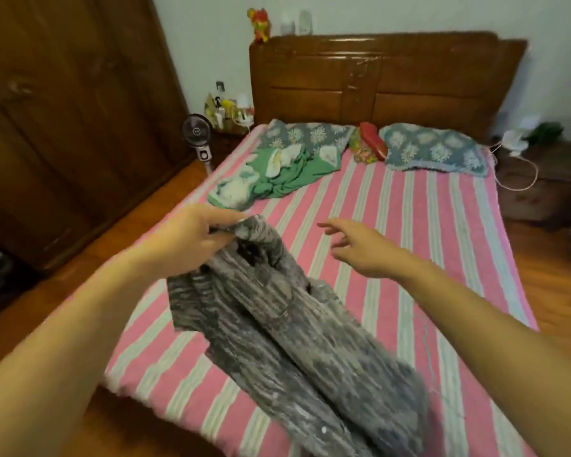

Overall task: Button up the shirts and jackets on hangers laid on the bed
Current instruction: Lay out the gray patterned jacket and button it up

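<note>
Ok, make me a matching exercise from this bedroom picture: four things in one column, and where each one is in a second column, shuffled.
Things:
1. grey garment
2. green cloth
3. small fan
4. toy figure

Places:
A. on top of the headboard
B. held at its top end by the left hand
C. on the floor left of the bed
D. bunched on the bed near the left pillow

Pairs: 1-B, 2-D, 3-C, 4-A
</note>
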The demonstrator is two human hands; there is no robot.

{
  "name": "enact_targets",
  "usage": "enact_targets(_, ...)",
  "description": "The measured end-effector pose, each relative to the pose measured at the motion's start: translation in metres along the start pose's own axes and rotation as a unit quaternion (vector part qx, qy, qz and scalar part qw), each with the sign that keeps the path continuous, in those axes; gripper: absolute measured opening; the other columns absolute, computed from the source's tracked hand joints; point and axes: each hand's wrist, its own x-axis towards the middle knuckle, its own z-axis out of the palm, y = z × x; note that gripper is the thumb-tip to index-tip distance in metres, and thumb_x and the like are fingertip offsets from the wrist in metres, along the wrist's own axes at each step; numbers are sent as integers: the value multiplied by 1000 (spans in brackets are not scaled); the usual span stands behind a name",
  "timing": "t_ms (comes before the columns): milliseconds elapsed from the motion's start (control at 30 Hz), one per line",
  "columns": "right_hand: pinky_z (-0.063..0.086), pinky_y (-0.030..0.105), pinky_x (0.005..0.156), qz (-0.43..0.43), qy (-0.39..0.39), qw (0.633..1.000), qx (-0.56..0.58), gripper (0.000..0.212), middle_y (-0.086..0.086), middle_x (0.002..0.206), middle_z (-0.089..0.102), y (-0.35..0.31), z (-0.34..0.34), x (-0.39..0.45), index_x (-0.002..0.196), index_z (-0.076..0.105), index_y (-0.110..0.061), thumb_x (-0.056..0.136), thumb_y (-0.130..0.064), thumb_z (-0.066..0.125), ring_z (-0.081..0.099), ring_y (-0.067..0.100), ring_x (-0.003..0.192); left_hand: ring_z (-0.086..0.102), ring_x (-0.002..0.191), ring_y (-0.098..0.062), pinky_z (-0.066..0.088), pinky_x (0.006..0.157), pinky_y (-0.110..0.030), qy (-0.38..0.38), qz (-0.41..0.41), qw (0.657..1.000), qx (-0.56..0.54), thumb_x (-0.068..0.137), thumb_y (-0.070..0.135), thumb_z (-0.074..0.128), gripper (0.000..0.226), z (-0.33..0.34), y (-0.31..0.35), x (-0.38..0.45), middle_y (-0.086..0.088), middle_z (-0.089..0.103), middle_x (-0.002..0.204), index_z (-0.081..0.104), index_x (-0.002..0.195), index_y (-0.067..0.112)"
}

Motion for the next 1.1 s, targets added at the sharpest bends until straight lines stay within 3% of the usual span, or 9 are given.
enact_targets(167,16,33,122,-143,-13,986,-86,97,-9,167,5,-124,-49,61,157,17,-41,83,-43,80,9,10,151,68,98,9,54,85,-12,-5,191,981,23,93,-4,64,50,-136,46,17,34,72,97,72,104,45)
enact_targets(233,34,23,111,-170,-37,979,-104,71,-7,156,36,-167,-43,81,146,44,-35,85,-39,79,36,9,139,69,99,7,54,85,-13,-18,226,973,42,93,-7,64,55,-170,41,18,34,72,98,72,102,47)
enact_targets(333,41,34,67,-169,40,957,-233,18,9,93,67,-188,-29,94,91,65,-12,91,-30,65,60,25,84,69,104,-1,55,93,-22,1,230,971,70,91,0,70,45,-207,8,27,26,73,107,75,111,40)
enact_targets(533,23,35,52,-78,453,884,-88,30,1,54,39,-221,-81,62,58,37,-13,67,13,49,39,24,59,64,100,-14,54,88,-39,-12,54,977,206,86,35,79,28,-219,-91,20,12,69,108,65,110,34)
enact_targets(667,28,36,55,-14,550,835,-17,28,1,61,45,-238,-74,46,73,51,-10,73,17,44,41,21,59,66,78,-21,53,64,-38,176,-76,966,171,91,32,73,21,-180,-190,-32,9,68,79,58,76,28)
enact_targets(767,32,35,60,80,481,873,-6,20,7,75,55,-210,-37,45,80,57,-9,78,10,51,50,30,76,62,66,-28,49,58,-39,274,-188,941,64,88,30,67,23,-158,-235,-62,-1,68,69,63,68,19)
enact_targets(867,33,33,55,108,373,920,56,11,10,71,53,-189,10,41,80,57,-1,76,3,67,53,26,71,55,61,-27,42,52,-35,362,-247,870,-224,81,22,64,21,-156,-234,-76,-6,60,64,60,66,9)
enact_targets(967,37,26,52,82,290,933,198,16,7,71,59,-196,29,16,86,64,-3,79,-1,78,54,22,66,43,53,-18,31,42,-21,427,-243,716,-496,88,4,49,16,-163,-202,-94,-8,51,74,59,80,14)
enact_targets(1100,53,28,53,26,244,882,401,18,9,71,71,-224,4,-7,88,67,-8,83,10,66,68,23,62,54,62,-15,60,57,-31,501,-173,600,-599,99,3,43,22,-193,-130,-109,-8,63,85,63,90,11)
